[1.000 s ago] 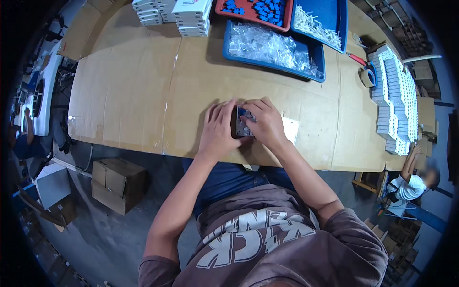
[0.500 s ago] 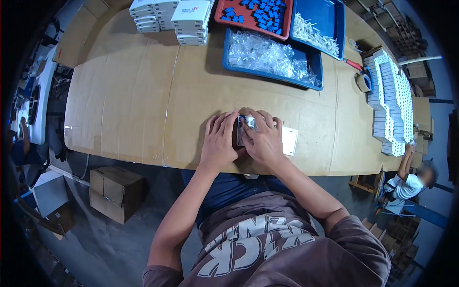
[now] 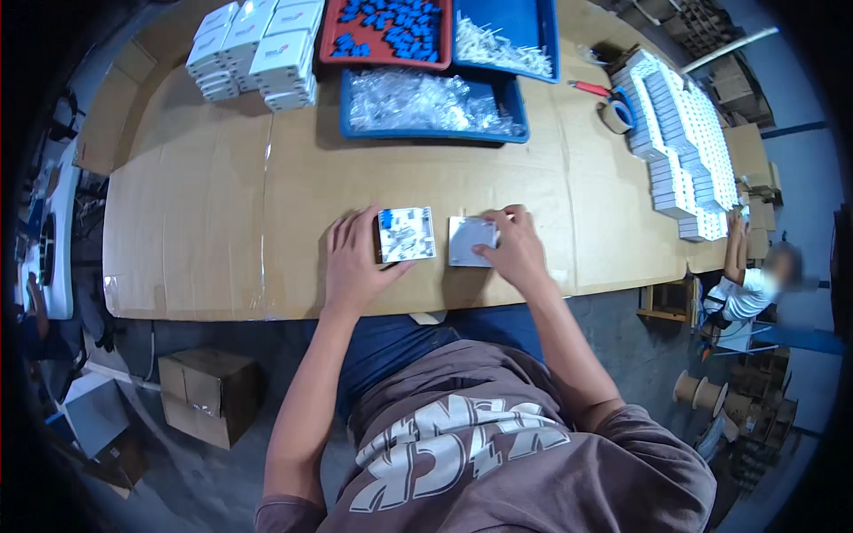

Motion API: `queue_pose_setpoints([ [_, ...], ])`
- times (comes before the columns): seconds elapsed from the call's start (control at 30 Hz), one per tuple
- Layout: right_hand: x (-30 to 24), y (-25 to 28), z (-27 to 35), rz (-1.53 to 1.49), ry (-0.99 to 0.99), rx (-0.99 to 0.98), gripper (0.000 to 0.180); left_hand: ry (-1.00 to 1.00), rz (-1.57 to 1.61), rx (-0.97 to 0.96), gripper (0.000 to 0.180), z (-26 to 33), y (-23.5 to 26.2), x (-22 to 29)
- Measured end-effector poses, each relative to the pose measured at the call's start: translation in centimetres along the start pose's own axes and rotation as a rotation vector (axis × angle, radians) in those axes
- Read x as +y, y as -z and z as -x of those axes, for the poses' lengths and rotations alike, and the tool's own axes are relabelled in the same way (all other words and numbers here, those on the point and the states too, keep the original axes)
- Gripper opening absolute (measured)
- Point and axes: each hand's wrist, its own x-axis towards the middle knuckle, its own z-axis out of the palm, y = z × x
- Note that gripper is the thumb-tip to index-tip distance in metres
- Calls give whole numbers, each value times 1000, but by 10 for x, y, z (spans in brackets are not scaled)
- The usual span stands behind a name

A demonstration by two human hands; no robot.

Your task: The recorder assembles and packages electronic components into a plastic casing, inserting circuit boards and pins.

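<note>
A shallow square white box lies on the cardboard-covered table in front of me, its inside showing small parts and a bit of blue at one corner. My left hand grips it along the left side, fingers at the upper left corner and thumb by the lower edge. Just to the right, my right hand is closed on a flat square white cover, thumb on its face and fingers at its right edge. The cover is tilted, throwing a shadow on the table, and a small gap separates it from the box.
At the far side are a red tray of blue pieces, a blue tray of clear plastic bags and another blue tray of white sticks. Stacked white boxes stand left. Tape rolls and grey-white stacks sit right.
My hands were together over the box with the white cover lying beside it. Now they are apart: the right has taken hold of the cover, the left stays at the box.
</note>
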Motion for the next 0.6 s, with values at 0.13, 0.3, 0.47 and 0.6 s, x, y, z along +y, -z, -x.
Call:
queue_pose_setpoints([
  [0.13,18,-9,4,-150,-16,22,54,0,96,40,97,3,-6,-3],
  [0.3,27,-9,2,-560,-85,-33,37,241,878,155,77,4,-12,7],
  [0.47,16,0,9,-1092,-39,13,40,421,1708,310,54,14,-22,21],
  [0.6,14,29,11,-1356,-157,40,39,502,2433,10,63,3,12,55],
])
